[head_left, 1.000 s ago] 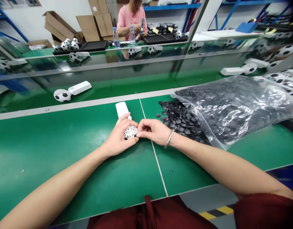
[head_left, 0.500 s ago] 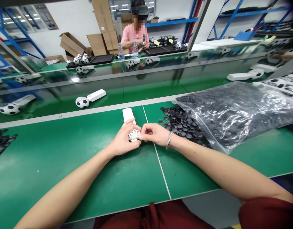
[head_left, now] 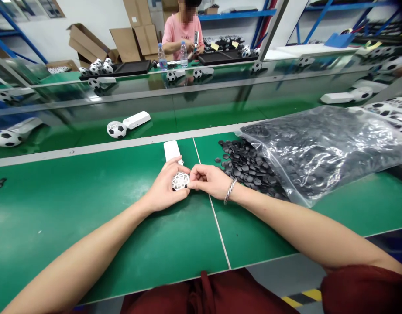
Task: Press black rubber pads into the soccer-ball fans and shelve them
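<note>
My left hand [head_left: 164, 187] is wrapped round the ball end of a white soccer-ball fan [head_left: 180, 180], whose white handle [head_left: 171, 151] points away from me on the green bench. Openwork on the ball faces up. My right hand [head_left: 209, 179] presses its thumb and fingertips against the ball's right side. Its fingers are pinched, and whatever small piece lies between them is hidden. Loose black pentagon pieces [head_left: 249, 165] lie in a heap to the right of my right hand.
A clear plastic bag [head_left: 335, 148] of black pieces lies on the bench at right. Beyond the pale bench edge, another soccer-ball fan [head_left: 116, 129] sits on the green belt. Across it a co-worker [head_left: 181, 32] stands near bottles [head_left: 183, 56] and black trays [head_left: 133, 67].
The camera view has shifted slightly. Both hands stay at the ball, with the right fingertips still pressed to its right side.
</note>
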Demonstrator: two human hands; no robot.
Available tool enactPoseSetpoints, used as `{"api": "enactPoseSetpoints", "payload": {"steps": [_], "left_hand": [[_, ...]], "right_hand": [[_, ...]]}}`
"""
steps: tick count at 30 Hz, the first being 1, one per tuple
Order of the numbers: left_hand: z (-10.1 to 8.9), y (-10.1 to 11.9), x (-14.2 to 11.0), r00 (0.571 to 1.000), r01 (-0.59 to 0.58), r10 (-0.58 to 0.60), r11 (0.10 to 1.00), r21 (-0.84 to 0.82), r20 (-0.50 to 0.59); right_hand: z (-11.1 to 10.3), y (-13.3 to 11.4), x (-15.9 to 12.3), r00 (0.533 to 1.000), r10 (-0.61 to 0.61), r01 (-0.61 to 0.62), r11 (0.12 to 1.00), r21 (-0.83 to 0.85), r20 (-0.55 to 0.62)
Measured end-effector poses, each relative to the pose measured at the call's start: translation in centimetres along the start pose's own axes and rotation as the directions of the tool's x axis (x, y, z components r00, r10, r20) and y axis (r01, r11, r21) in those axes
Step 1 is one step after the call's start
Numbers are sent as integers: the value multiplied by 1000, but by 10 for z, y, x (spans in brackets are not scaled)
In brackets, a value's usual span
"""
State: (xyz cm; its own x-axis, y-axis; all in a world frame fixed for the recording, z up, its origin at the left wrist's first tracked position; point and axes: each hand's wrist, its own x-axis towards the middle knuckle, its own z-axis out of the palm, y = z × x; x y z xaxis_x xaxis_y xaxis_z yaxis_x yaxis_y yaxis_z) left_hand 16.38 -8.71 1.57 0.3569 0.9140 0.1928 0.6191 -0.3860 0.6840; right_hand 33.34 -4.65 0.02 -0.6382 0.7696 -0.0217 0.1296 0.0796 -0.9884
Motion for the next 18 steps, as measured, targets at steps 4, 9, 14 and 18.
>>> {"api": "enactPoseSetpoints", "payload": {"steps": [4,9,14,18], "left_hand": [[-1,-3,-1,998,-23,23,1000,-10,58],[1,-9,1,1000,-17,17,1000,19,-5],[-3,-9,0,972,199,-189,978,60,-141],[-11,-9,-2,979,199,-200,979,-34,-48]], "right_hand": [[-19,-4,5,997,-53,46,992,-119,-52],[-62,-16,6,917,-137,-63,877,-477,-373],[-71,-18,2,974,-25,-156,652,-742,-226],[-61,-16,0,995,35,-102,464,-880,-97]]}}
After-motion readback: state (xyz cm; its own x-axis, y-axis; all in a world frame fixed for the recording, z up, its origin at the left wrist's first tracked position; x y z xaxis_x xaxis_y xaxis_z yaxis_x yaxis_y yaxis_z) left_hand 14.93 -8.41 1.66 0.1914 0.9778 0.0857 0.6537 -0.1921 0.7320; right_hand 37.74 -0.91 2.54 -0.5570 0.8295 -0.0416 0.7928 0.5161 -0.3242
